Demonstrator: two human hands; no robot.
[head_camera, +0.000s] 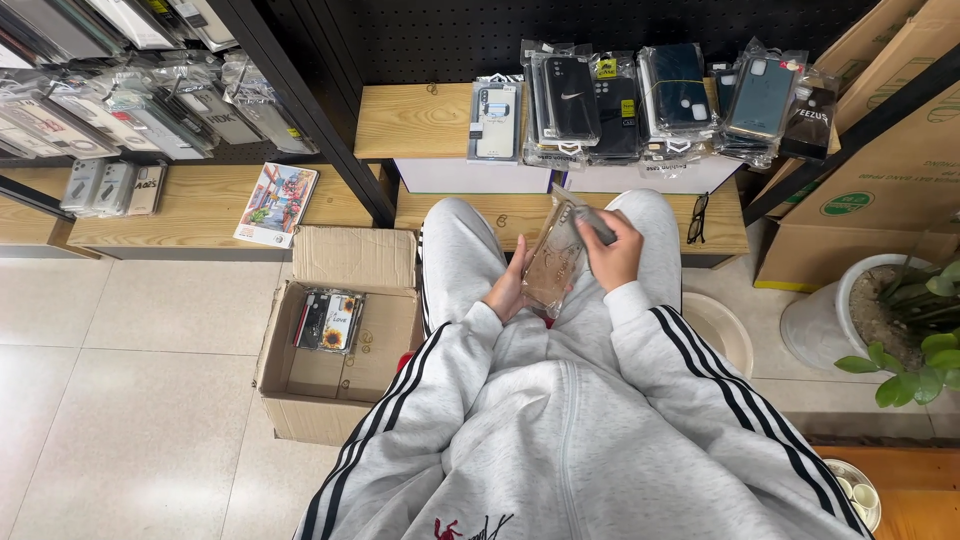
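Cardboard box (335, 365) sits left — hands (560, 270) pinching a bagged phone case (556, 262) over lap.

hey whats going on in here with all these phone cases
A seated person in a grey tracksuit holds a clear-bagged phone case over their lap. The left hand supports it from below, while the right hand grips a dark case at the bag's top edge. More packaged cases are stacked on the wooden shelf ahead. An open cardboard box on the floor at their left holds a few cases.
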